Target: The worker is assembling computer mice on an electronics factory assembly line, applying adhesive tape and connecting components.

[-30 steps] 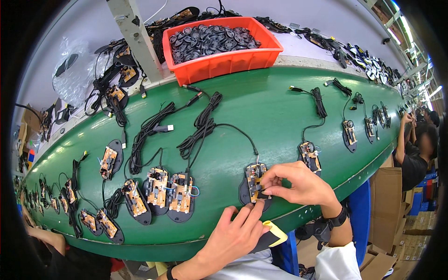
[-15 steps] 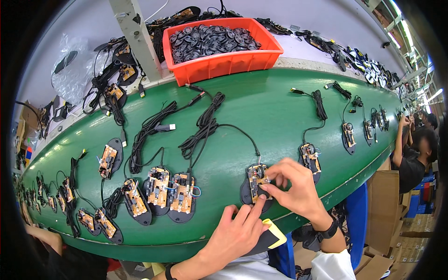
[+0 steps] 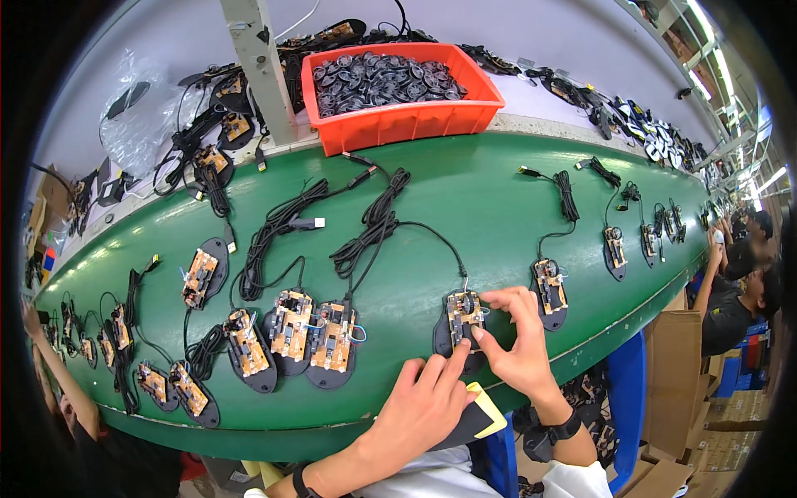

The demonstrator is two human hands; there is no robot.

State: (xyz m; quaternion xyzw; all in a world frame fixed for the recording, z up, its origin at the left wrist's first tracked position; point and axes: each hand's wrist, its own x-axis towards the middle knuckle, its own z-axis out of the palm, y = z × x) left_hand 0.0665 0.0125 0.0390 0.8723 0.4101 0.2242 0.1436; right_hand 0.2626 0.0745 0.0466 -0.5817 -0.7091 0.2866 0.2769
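A black mouse base (image 3: 441,334) carrying a tan circuit board (image 3: 456,324) lies on the green belt in front of me. A dark scroll wheel (image 3: 467,302) sits near the board's upper end. My left hand (image 3: 422,400) reaches in from below, its index fingertip touching the lower end of the board; its other fingers are slightly bent and grip nothing visible. At the board's right side, my right hand (image 3: 521,344) has thumb and index finger apart. The thumb tip touches the board's lower right, and the index tip is by its upper right edge.
Similar mouse bases with boards (image 3: 290,332) and coiled cables (image 3: 278,224) lie left and right along the belt (image 3: 398,274). Behind it stands a red bin (image 3: 407,120) of dark wheels beside a metal post (image 3: 259,75). Other people (image 3: 739,290) work at the far right and left.
My right thumb and index finger have spread apart and shifted off the wheel. My left index finger stays on the board. The view has tilted slightly; at left, a person's arm is raised higher.
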